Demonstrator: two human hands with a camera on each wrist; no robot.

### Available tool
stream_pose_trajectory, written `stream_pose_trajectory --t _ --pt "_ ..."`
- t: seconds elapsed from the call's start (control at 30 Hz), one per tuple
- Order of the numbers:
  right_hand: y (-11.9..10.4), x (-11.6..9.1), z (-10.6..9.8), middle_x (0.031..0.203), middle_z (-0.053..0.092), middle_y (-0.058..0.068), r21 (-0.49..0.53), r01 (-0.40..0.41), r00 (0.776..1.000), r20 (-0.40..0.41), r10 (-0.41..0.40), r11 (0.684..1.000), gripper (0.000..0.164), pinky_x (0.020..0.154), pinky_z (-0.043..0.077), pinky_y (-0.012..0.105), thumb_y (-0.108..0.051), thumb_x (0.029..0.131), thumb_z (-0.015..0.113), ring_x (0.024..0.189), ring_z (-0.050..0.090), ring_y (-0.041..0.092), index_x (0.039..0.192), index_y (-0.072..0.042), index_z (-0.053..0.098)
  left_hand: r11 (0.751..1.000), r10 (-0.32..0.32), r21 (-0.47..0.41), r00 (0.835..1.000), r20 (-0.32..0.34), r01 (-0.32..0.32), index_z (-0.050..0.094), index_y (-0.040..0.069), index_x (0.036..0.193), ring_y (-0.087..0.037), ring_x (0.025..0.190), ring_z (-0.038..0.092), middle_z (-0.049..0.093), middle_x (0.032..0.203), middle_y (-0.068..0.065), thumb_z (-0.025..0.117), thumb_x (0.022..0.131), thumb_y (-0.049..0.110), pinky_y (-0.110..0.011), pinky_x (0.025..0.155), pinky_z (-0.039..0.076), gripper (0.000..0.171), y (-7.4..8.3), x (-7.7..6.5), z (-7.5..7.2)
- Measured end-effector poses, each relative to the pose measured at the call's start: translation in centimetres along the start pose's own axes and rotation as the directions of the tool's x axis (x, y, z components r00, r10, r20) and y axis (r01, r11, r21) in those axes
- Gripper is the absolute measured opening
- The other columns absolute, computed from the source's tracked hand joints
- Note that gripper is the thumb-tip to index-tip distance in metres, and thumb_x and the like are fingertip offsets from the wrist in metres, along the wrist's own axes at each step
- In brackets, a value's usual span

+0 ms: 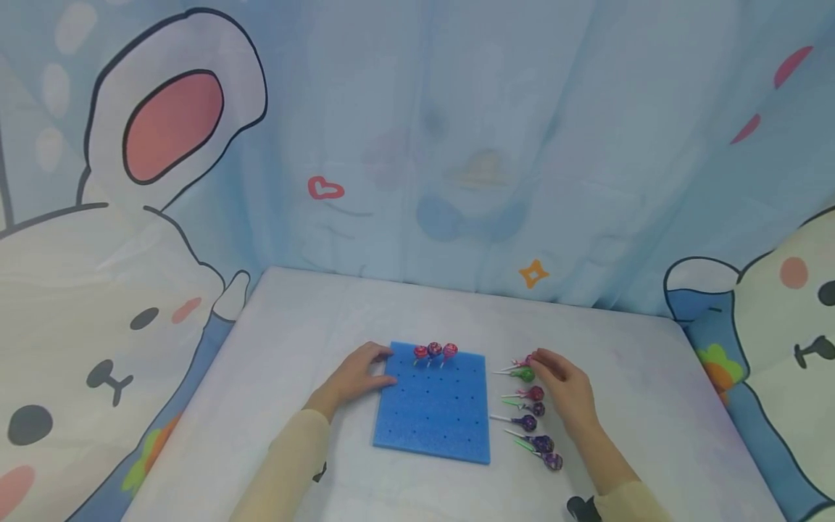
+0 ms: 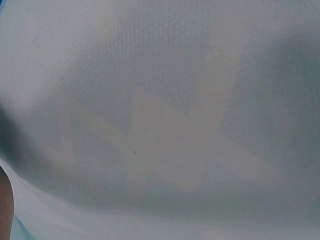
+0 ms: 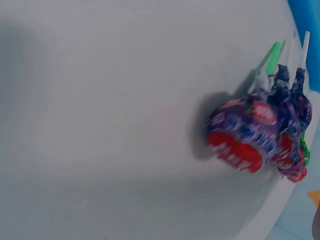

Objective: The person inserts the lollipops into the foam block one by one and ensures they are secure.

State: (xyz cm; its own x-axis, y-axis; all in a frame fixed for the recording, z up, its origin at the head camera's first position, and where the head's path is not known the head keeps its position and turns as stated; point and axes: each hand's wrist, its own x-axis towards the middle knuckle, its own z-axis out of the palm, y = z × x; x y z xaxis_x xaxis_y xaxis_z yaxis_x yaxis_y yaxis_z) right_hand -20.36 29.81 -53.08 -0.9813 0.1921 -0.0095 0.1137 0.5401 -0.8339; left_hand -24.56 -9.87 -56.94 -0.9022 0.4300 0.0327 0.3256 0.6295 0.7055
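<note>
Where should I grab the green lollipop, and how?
Probably pinch the green lollipop by its round wrapped head, coming from the right, where the right hand is. Its head lies at that end and its white stick points left toward the blue board, so the stick should stay free.

- A pale blue curtain point(image 1: 404, 130) is hanging behind the white table point(image 1: 639, 391).
- A printed rabbit point(image 1: 98, 290) is filling the left.
- Another cartoon figure point(image 1: 773, 319) is showing at right.
</note>
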Motion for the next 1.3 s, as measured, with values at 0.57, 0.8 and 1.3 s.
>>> stream_pose_trajectory --t 0.57,0.8,1.3 --pt "2.6 -0.9 -0.9 0.140 0.053 0.019 -0.147 -0.084 0.994 0.049 0.093 0.985 0.055 0.105 0.042 0.051 -0.037 0.098 0.058 0.130 0.047 0.038 0.142 -0.004 0.048 1.000 -0.023 0.008 1.000 0.000 0.023 0.054 0.011 0.135 -0.021 0.123 0.053 0.057 0.130 -0.005 0.074 0.087 0.040 -0.039 0.107 0.043 0.059 0.3 -0.2 0.1" --pt "3.4 -1.1 -0.5 0.133 0.056 0.024 -0.252 -0.054 0.995 0.067 0.073 0.966 0.050 0.103 0.044 0.052 -0.029 0.097 0.062 0.123 0.052 0.041 0.136 0.001 0.052 1.000 -0.015 0.012 1.000 -0.006 0.015 0.055 0.011 0.134 -0.021 0.122 0.054 0.058 0.129 -0.005 0.074 0.086 0.040 -0.039 0.106 0.044 0.059 0.2 -0.2 0.1" --pt "3.8 -1.1 0.1 0.123 0.063 0.023 -0.325 0.014 0.994 0.103 0.021 0.946 0.047 0.099 0.045 0.056 -0.029 0.095 0.065 0.116 0.056 0.042 0.130 0.001 0.058 1.000 -0.028 0.012 1.000 0.004 0.028 0.054 0.012 0.135 -0.019 0.122 0.053 0.058 0.128 -0.003 0.074 0.086 0.041 -0.038 0.106 0.044 0.060 0.2 0.0 0.0"
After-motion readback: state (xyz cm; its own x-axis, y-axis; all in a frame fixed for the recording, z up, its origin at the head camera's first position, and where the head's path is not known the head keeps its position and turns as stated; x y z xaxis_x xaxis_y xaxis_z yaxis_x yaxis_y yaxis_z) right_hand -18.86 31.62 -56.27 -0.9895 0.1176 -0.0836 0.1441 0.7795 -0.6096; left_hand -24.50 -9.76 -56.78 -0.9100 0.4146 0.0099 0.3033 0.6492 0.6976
